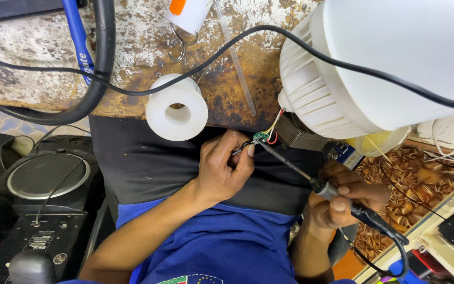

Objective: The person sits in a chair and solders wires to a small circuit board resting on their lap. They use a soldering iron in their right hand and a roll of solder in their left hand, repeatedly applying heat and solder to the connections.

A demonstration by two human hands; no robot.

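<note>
Small green circuit board [261, 136] pinched in left hand [226, 171] fingers, soldering iron [311, 180] gripped by right hand [345, 202] (tip touching board), white lamp housing [353, 79] on worn counter [132, 47], white spool [176, 108] nearby.

A small pale rectangular label [40, 242] sits on the black device at lower left.

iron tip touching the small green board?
Touching. Head view: the soldering iron tip meets the small green board pinched by the left hand, no gap visible.
</note>
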